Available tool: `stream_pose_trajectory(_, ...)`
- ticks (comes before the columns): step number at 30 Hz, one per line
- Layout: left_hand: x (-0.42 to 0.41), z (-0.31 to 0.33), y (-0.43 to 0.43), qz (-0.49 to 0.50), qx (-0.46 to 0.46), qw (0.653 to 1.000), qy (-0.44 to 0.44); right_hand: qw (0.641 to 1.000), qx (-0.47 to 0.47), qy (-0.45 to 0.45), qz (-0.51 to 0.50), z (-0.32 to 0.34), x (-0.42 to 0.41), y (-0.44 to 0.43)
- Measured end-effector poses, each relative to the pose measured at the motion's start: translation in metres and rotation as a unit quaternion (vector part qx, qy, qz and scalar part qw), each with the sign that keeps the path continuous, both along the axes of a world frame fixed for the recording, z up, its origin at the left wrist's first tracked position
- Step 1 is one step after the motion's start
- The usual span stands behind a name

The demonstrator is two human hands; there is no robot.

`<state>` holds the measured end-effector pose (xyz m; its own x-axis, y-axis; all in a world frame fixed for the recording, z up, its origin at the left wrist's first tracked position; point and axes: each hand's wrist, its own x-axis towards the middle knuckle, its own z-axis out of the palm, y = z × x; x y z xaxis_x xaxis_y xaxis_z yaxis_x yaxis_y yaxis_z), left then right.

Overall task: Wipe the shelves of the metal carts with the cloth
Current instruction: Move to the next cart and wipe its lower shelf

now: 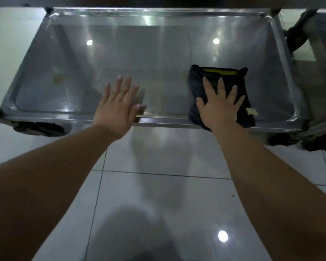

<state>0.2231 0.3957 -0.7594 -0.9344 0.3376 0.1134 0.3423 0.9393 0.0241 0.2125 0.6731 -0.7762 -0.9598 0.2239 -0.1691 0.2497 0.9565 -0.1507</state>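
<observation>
One view, head: right hand (219, 108) is pressing flat, fingers spread, on the folded cloth (241, 80), lying at the near right of the cart shelf (139, 53) and overhanging its front rim. The left hand (115, 108) is spreading open over the shelf's front middle, holding nothing. The cloth is appearing soft and light, likely sliding readily on steel; flat palm pressure is suiting it.
</observation>
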Motion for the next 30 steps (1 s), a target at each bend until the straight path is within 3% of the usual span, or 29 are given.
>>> stream_pose_trajectory(4,-0.023,-0.018,-0.018,0.019,0.039,0.999,0.034,1.0,0.008,0.014,0.003,-0.005,-0.003,-0.001)
stream_pose_trajectory(13,-0.023,-0.033,-0.014,0.029,0.133,0.99,0.022,1.0,0.002,-0.022,-0.008,0.001,-0.003,-0.011)
stream_pose_trajectory(16,-0.024,-0.031,-0.015,0.029,0.215,0.976,0.018,1.0,-0.01,-0.008,-0.011,0.003,-0.01,-0.067)
stream_pose_trajectory(22,-0.026,-0.029,-0.024,0.046,0.341,0.939,0.008,0.99,-0.031,-0.014,0.14,0.0,-0.015,-0.202)
stream_pose_trajectory(26,-0.027,-0.031,-0.023,0.032,0.294,0.955,0.009,0.988,-0.038,0.0,0.147,-0.001,-0.015,-0.163)
stream_pose_trajectory(30,-0.027,-0.032,-0.019,0.051,0.264,0.963,0.022,0.999,-0.034,0.027,0.025,-0.005,-0.02,-0.066)
